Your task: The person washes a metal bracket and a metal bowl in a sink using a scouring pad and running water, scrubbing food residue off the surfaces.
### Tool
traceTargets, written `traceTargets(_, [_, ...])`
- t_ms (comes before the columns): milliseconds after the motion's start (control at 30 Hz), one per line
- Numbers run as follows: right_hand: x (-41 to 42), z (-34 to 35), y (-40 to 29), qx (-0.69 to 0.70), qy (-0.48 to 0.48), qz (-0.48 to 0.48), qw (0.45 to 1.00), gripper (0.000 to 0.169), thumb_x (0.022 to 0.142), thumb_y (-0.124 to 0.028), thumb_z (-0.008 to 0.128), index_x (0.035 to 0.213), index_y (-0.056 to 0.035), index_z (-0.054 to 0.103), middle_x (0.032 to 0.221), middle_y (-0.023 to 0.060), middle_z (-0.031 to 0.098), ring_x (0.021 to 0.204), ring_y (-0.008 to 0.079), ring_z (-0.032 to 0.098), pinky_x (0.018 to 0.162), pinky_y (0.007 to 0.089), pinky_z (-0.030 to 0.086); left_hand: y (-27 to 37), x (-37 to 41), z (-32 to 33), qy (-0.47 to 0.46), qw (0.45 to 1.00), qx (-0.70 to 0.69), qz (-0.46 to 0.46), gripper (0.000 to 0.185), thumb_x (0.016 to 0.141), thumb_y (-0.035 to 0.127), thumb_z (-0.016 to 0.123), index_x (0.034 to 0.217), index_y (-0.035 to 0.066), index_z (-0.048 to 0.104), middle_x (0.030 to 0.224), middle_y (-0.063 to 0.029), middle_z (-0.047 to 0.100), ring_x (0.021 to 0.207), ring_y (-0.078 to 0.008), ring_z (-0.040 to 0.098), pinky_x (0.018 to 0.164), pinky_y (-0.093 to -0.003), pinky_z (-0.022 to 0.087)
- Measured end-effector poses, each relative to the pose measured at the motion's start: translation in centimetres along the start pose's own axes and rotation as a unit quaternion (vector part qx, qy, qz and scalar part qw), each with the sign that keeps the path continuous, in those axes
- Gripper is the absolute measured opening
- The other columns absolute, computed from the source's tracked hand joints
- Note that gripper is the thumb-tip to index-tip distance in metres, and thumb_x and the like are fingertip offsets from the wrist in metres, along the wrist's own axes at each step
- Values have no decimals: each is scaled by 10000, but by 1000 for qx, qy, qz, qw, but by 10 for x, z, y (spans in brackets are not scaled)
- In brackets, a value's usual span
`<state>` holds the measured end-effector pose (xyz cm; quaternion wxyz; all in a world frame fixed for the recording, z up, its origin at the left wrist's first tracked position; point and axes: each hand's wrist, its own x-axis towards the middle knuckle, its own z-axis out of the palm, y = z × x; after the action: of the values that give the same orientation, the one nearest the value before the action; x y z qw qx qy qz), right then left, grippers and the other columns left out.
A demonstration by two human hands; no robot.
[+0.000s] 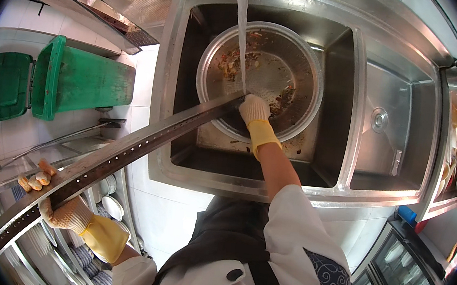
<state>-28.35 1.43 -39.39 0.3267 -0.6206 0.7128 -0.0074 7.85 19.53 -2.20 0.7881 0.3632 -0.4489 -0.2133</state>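
A long metal channel with a row of holes (141, 133) slants from the lower left up into the sink. My left hand (64, 215), in a knit glove with a yellow cuff, grips it near its lower end, fingertips curled over the far edge. My right hand (255, 110), gloved likewise, is closed at the channel's upper end. That end lies over a large round metal basin (316, 85). A stream of water (241, 23) falls from above to the channel's tip, beside my right hand. Food scraps (232, 65) lie on the basin's inside.
The basin stands in a deep stainless steel sink (328, 124); a second sink bowl (382, 150) adjoins it at right. A green wheeled bin (92, 82) lies toward the left, lid open. Shelves with stacked plates (113, 207) stand below the channel. A glass-door cabinet (403, 265) is at lower right.
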Motion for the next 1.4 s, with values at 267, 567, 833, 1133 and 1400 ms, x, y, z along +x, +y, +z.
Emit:
traceTargets(267, [4,-26,-4,-35,-48,77,995,333,1055,-291,648,1114,-26,840,972,206,816,894,374,794,807,465,650,11,13,-22,-43,999,-5,11,664,740,112,792,1327,-35,521,971,-78,510,960,-234,568,1344,-543,258])
traceTargets(567, [-32,-48,55,404,51,159,899,460,1033,-419,721,970,33,784,962,239,784,928,374,780,793,512,601,67,31,-57,33,997,18,64,672,754,113,748,1365,-80,546,1003,-104,549,985,-257,596,1363,-553,237])
traceTargets(833, [-80,-86,50,915,-44,233,327,181,1117,-171,616,1174,-5,659,1255,360,715,1075,519,757,950,569,670,94,63,-26,-36,998,-24,51,767,756,158,769,1435,-84,508,1026,-102,498,1013,-266,559,1366,-586,235])
traceTargets(1133, [-125,-122,75,925,-104,94,353,233,1129,-152,559,1279,25,583,1428,399,615,1334,544,622,1175,593,529,147,135,65,-240,970,-37,20,890,802,150,779,1582,-70,411,1111,-123,545,1083,-281,600,1368,-577,227])
traceTargets(1400, [-153,-132,99,913,-91,13,396,288,1125,-117,528,1320,96,529,1354,419,637,1273,532,667,1134,562,579,174,105,174,-387,919,-52,-49,894,904,192,705,1648,-83,294,1184,-132,630,1102,-318,654,1302,-592,310])
